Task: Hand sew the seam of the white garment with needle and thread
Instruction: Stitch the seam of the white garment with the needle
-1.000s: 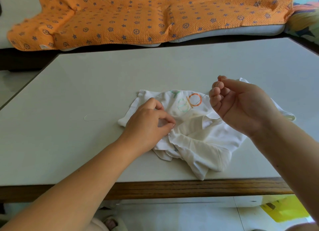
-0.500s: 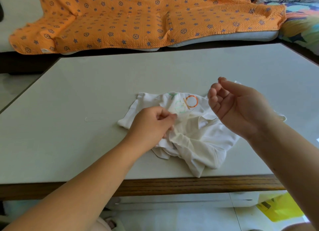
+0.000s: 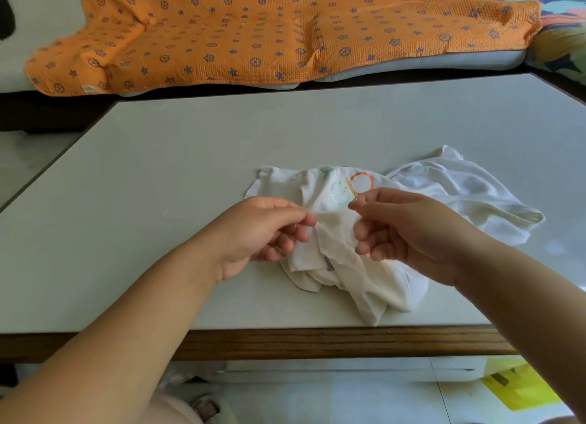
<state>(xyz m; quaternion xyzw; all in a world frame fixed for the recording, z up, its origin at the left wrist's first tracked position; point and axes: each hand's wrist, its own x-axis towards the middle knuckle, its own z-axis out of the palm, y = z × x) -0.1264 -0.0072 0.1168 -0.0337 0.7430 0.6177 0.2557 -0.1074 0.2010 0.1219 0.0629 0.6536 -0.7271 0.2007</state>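
**White cloth bunched near the table's front edge, a pinch poised on either side**

The white garment (image 3: 358,274) lies crumpled in the lower middle of the frame and spreads out to the right. Its orange and green print faces up, and a frayed fold (image 3: 336,252) runs down between the hands. The left hand (image 3: 253,233) presses thumb and forefinger tip to tip at the top of that fold. The right hand (image 3: 409,233) pinches the same way just above the cloth, with its other fingers curled. The needle and thread are too fine to make out, so I cannot tell what either pinch holds.

This looks like setting or drawing a stitch. To do it well, the left hand should keep the fold flat and lightly taut. Stitches should stay small, even and close to the edge, pulled snug without puckering. The bunched layers beneath could get caught by mistake.

Around them lies the pale table (image 3: 190,157). An orange patterned blanket (image 3: 253,27) fills the top of the frame.
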